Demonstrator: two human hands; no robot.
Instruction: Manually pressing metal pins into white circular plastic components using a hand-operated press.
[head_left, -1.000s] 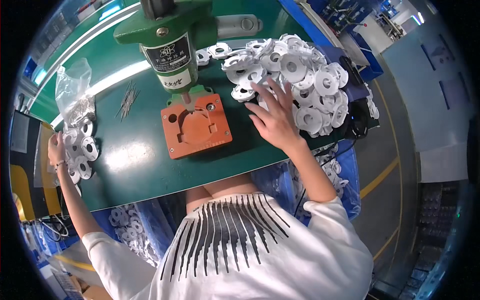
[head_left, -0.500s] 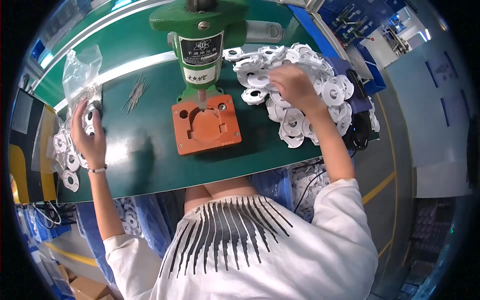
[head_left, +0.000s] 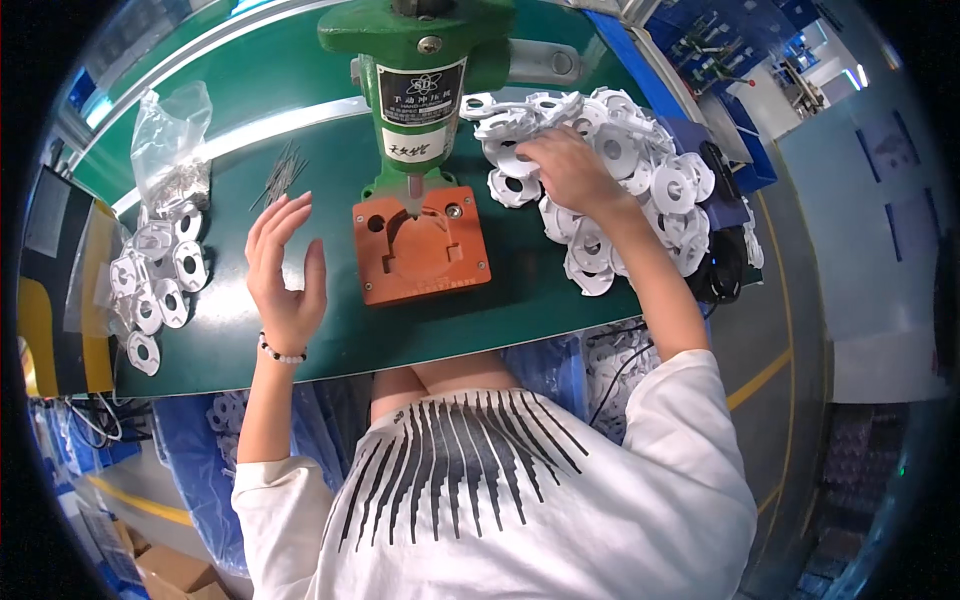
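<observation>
My left hand (head_left: 284, 272) is over the table left of the orange fixture block (head_left: 428, 280), fingers stretched and thumb apart, holding nothing. The block lies under the ram of a green hand press (head_left: 420, 70), its round recess without a part in it. On the right, my right hand (head_left: 575, 172) is at a large heap of white plastic discs (head_left: 615, 150). Its fingers close on the edge of a white plastic disc (head_left: 505, 158) at the heap's left side; the fingertips are partly hidden. A smaller group of white discs (head_left: 172, 302) lies to the left of my left hand.
Thin metal pins (head_left: 282, 172) lie loose behind my left hand. A clear plastic bag (head_left: 172, 140) with more pins stands at the back left. Blue-lined bins (head_left: 195, 470) with white parts sit below the table edge. A black device (head_left: 722, 265) is at the right.
My left hand has come away from the left group of discs, moving right toward the fixture. My right hand has shifted slightly left within the heap. The view has shifted a little.
</observation>
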